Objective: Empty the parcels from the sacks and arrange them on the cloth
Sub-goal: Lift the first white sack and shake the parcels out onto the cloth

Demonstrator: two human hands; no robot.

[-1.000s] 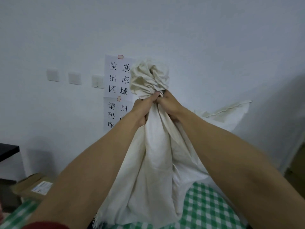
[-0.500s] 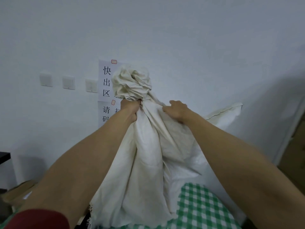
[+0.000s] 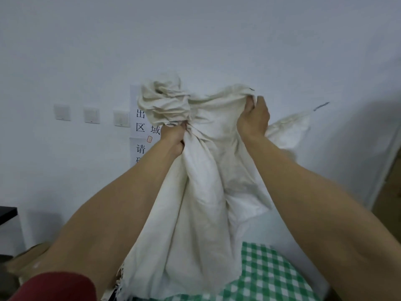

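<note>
A cream cloth sack (image 3: pixel 201 205) hangs upright in front of me, its bunched top raised against the wall. My left hand (image 3: pixel 174 137) grips the gathered neck of the sack below the bunch. My right hand (image 3: pixel 252 118) holds the sack's upper edge, pulled out to the right. A second pale sack (image 3: pixel 288 131) shows behind my right forearm. The green-and-white checked cloth (image 3: pixel 267 272) lies below at the lower right. No parcels are visible; the sack hides whatever is inside it.
Paper signs (image 3: pixel 141 127) with characters hang on the white wall beside three wall switches (image 3: pixel 91 115). A brown cardboard box (image 3: pixel 28 259) lies at the lower left, under a dark table edge (image 3: pixel 7 213). A doorway frame (image 3: pixel 388 161) stands at the right.
My right hand has let go of the neck and moved right and up, spreading the sack's top edge. The left hand keeps its grip on the neck.
</note>
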